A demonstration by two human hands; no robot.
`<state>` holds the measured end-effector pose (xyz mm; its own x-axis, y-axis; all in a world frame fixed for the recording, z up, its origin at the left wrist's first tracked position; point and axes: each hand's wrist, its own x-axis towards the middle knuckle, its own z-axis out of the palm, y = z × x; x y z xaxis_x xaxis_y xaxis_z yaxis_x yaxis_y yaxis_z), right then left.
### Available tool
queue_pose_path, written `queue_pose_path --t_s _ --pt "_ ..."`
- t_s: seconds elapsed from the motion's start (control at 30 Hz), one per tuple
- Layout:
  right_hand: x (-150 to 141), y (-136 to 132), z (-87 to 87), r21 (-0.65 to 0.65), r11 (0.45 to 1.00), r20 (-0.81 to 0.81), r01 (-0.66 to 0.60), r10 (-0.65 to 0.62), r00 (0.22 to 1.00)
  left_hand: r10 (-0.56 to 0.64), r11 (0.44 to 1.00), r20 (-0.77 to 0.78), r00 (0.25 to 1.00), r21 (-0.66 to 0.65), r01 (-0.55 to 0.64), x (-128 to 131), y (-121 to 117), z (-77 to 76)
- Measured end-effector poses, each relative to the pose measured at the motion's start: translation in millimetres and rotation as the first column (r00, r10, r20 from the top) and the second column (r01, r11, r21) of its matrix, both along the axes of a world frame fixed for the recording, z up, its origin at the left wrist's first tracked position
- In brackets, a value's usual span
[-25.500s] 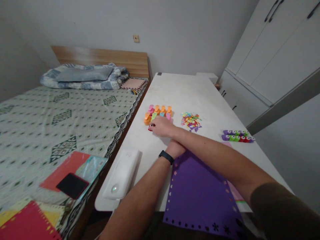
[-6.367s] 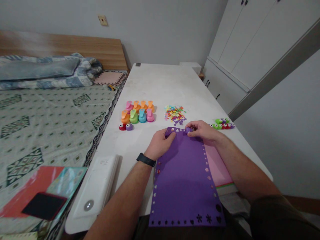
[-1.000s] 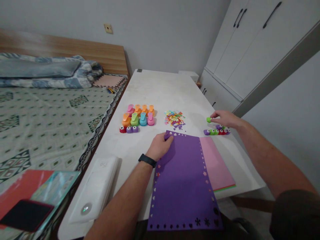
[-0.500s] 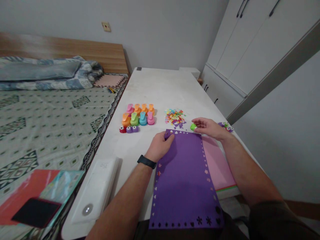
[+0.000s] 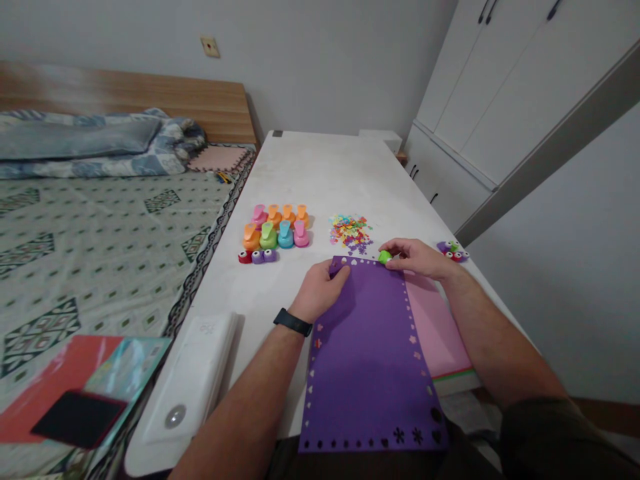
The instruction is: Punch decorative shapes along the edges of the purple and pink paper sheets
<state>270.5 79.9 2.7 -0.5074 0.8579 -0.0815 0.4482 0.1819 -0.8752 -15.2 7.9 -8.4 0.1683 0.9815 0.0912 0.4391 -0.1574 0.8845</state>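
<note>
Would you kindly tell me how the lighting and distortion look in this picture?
In the head view, light is soft and even; the left hand casts only a faint shadow on the purple punched paper sheet; wide-angle distortion tilts the white wardrobe.

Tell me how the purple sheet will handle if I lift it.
The purple sheet looks thin and light, so it will probably droop when lifted by one end. Its punched border may tear first if pulled hard. It may also slide on the smooth white table.
</note>
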Motion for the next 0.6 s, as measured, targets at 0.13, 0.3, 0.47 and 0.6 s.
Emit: queue_pose_path --t_s 0.13,0.3,0.47,0.6 --pt "-0.7 1.9 -1.7 0.039 0.999 0.008 0.029 -0.030 1.000 -0.007 1.000 -0.007 1.000 -0.004 0.007 0.4 -0.5 3.0" --pt "-0.5 2.5 -3.8 0.018 1.000 0.027 0.000 0.000 1.000 -0.014 1.000 -0.008 1.000 -0.003 0.014 0.1 0.3 0.9" --pt "-0.2 0.9 -2.0 -0.010 1.000 -0.002 -0.013 0.013 1.000 -0.013 1.000 0.005 1.000 0.008 0.013 -0.1 0.7 -2.8" --pt "-1.5 -1.1 0.1 -0.010 1.000 -0.019 0.006 -0.007 1.000 -0.008 1.000 0.001 1.000 0.007 0.008 -0.3 0.9 -2.5"
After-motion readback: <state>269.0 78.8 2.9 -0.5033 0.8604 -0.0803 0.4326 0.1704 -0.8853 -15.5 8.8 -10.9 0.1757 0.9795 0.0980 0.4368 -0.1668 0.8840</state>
